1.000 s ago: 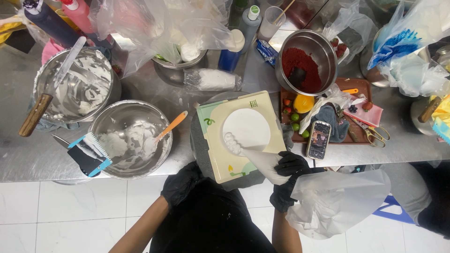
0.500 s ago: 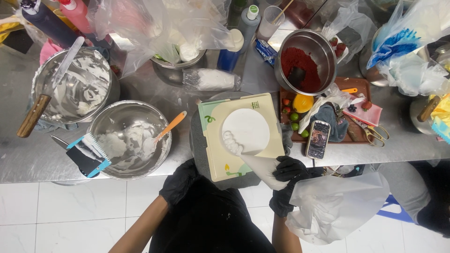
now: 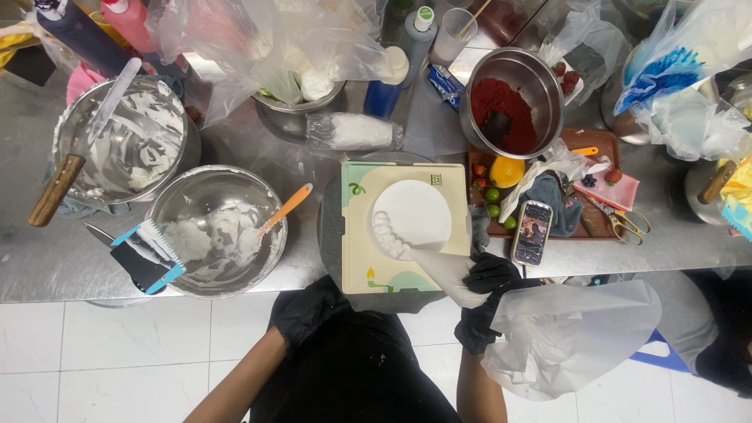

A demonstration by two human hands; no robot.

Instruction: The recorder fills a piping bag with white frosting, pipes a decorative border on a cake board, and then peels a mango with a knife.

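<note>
A round white cake [image 3: 413, 215] sits on a square cream-coloured board [image 3: 362, 235], which rests on a dark round turntable [image 3: 330, 235]. My right hand [image 3: 486, 294], in a black glove, grips a piping bag [image 3: 446, 270] full of white cream. Its tip touches the cake's lower-left rim, where a row of piped cream blobs [image 3: 389, 235] runs along the edge. My left hand [image 3: 307, 312], also gloved in black, rests at the turntable's near-left edge with its fingers curled; I cannot tell whether it grips the edge.
Two steel bowls of white cream stand on the steel table at the left: one [image 3: 215, 231] with an orange-handled spatula, one [image 3: 125, 141] with a long wooden-handled knife. A pot of red crumbs [image 3: 511, 102], a phone [image 3: 531, 232], fruit, scissors [image 3: 619, 219] and plastic bags crowd the right.
The piping tip has moved along the cake's lower-left rim and the row of cream blobs has grown longer. My left hand stays at the turntable's edge.
</note>
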